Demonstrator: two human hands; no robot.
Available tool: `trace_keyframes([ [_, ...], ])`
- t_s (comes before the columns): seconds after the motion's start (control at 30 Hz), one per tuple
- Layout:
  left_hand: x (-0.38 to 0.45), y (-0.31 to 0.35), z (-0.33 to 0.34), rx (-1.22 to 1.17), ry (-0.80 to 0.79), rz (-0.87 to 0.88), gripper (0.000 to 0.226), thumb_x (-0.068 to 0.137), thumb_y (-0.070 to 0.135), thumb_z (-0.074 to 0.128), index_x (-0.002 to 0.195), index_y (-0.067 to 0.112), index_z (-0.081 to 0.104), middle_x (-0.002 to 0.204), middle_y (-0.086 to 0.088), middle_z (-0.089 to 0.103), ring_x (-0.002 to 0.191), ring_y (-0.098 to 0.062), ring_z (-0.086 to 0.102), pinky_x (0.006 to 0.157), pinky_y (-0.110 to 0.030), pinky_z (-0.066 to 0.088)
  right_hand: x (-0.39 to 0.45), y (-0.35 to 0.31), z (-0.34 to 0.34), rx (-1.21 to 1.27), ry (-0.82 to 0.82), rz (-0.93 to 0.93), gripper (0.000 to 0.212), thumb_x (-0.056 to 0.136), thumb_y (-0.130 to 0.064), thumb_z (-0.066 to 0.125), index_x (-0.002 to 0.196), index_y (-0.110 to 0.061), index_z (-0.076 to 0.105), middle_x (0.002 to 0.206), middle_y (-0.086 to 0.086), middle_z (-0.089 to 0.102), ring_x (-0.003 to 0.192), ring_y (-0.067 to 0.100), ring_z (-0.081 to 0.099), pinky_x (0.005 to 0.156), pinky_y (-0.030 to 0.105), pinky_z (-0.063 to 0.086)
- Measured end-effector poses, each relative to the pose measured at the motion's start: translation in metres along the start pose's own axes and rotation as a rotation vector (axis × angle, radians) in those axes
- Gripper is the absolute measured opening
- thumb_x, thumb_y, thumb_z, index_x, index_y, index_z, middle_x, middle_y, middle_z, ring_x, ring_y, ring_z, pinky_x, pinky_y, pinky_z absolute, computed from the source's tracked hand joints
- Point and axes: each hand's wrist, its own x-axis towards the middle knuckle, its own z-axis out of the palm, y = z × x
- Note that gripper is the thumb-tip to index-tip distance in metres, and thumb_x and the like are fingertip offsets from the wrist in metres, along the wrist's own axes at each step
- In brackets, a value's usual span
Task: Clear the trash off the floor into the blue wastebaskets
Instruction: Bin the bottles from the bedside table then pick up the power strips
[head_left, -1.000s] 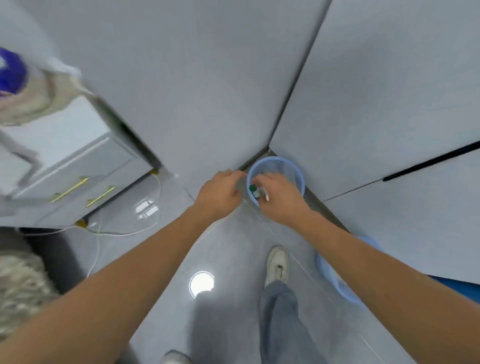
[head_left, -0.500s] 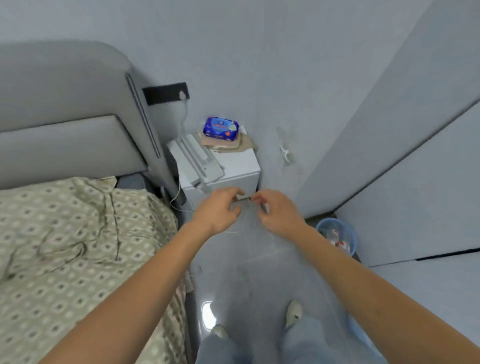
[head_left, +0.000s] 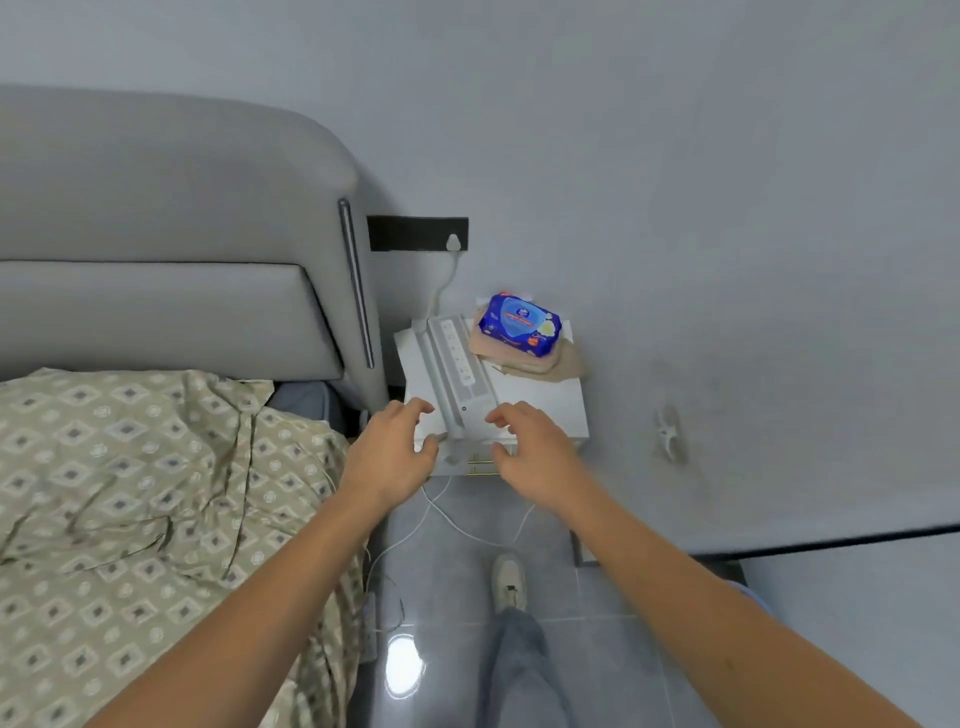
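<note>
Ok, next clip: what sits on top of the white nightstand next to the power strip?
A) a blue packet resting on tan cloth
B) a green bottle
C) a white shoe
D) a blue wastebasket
A: the blue packet lies on a folded tan cloth at the back of the nightstand, right beside the white power strip.

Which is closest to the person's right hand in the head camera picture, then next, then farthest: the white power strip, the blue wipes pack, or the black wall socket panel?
From the right hand:
1. White power strip: nearest, its near end lies just left of the fingertips on the nightstand.
2. Blue wipes pack: farther back on the nightstand, beside the wall.
3. Black wall socket panel: farthest, up on the wall, to the left.
</note>
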Motion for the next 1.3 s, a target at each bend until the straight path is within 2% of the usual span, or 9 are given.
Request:
trace_keyframes([
  [0.27,0.201,-0.067,0.121,-0.096,-0.014,-0.511,0.068,0.092,0.047,0.060,0.151,0.030,0.030,0.146,-0.014,0.039,0.128,-0.042,0.047,0.099,-0.050,0.046,0.210,0.121,0.078,-0.123,-0.087,0.136,0.060,0.091,-0.036,0.067,0.145,-0.028,0.043,0.147,0.005,0.038,0.131,0.032,0.040,0.094,0.047,0.052],
  [0.4,0.254,-0.109,0.177,-0.052,-0.008,-0.622,0.078,0.090,0.054,0.061,0.154,0.035,0.020,0.147,-0.015,0.032,0.130,-0.045,0.041,0.090,-0.050,0.046,0.273,0.151,0.145,-0.170,-0.190,0.157,0.070,0.089,-0.038,0.068,0.150,-0.030,0.033,0.154,0.009,0.027,0.131,0.037,0.038,0.095,0.049,0.051],
  [0.57,0.277,-0.134,0.223,-0.028,-0.030,-0.620,0.084,0.089,0.052,0.064,0.152,0.045,0.009,0.134,-0.012,0.038,0.107,-0.039,0.057,0.079,-0.045,0.048,0.304,0.163,0.204,-0.256,-0.120,0.177,0.085,0.082,-0.047,0.074,0.150,-0.032,0.025,0.153,0.011,0.024,0.128,0.037,0.036,0.095,0.051,0.049],
  [0.63,0.281,-0.136,0.235,-0.033,-0.010,-0.609,0.091,0.091,0.045,0.064,0.154,0.046,-0.001,0.131,-0.011,0.040,0.088,-0.031,0.054,0.071,-0.040,0.048,0.309,0.166,0.218,-0.296,-0.077,0.188,0.090,0.078,-0.047,0.079,0.149,-0.033,0.025,0.158,0.011,0.015,0.131,0.038,0.033,0.095,0.053,0.048],
  [0.7,0.284,-0.136,0.240,-0.055,0.022,-0.604,0.095,0.091,0.039,0.065,0.156,0.045,-0.004,0.130,-0.010,0.042,0.082,-0.027,0.048,0.067,-0.037,0.047,0.313,0.170,0.226,-0.315,-0.060,0.194,0.094,0.075,-0.046,0.081,0.149,-0.035,0.024,0.161,0.011,0.008,0.131,0.040,0.032,0.092,0.053,0.048],
  [0.83,0.277,-0.134,0.231,-0.089,0.079,-0.574,0.085,0.093,0.038,0.061,0.156,0.042,0.004,0.129,-0.010,0.044,0.079,-0.025,0.049,0.066,-0.037,0.046,0.312,0.169,0.225,-0.345,-0.059,0.175,0.098,0.070,-0.042,0.082,0.149,-0.035,0.024,0.161,0.010,0.011,0.126,0.043,0.036,0.087,0.052,0.049],
  [1.0,0.246,-0.129,0.194,-0.104,0.138,-0.536,0.071,0.092,0.042,0.058,0.151,0.044,0.017,0.134,-0.006,0.047,0.086,-0.032,0.062,0.069,-0.037,0.049,0.284,0.146,0.203,-0.272,-0.040,0.158,0.082,0.076,-0.043,0.072,0.145,-0.034,0.031,0.152,0.006,0.019,0.120,0.038,0.037,0.087,0.050,0.048],
  [1.2,0.172,-0.114,0.148,-0.154,0.188,-0.456,0.069,0.093,0.040,0.060,0.151,0.041,0.023,0.133,-0.007,0.047,0.088,-0.021,0.050,0.071,-0.036,0.042,0.202,0.116,0.173,-0.142,-0.060,0.136,0.075,0.079,-0.049,0.064,0.146,-0.036,0.033,0.143,-0.001,0.024,0.120,0.034,0.037,0.093,0.049,0.049],
  [1.3,0.120,-0.104,0.131,-0.163,0.180,-0.390,0.068,0.092,0.040,0.060,0.151,0.041,0.024,0.133,-0.006,0.048,0.097,-0.026,0.055,0.073,-0.038,0.042,0.142,0.103,0.162,-0.094,-0.056,0.109,0.076,0.081,-0.050,0.063,0.149,-0.037,0.031,0.145,-0.003,0.023,0.121,0.031,0.036,0.096,0.045,0.047],
])
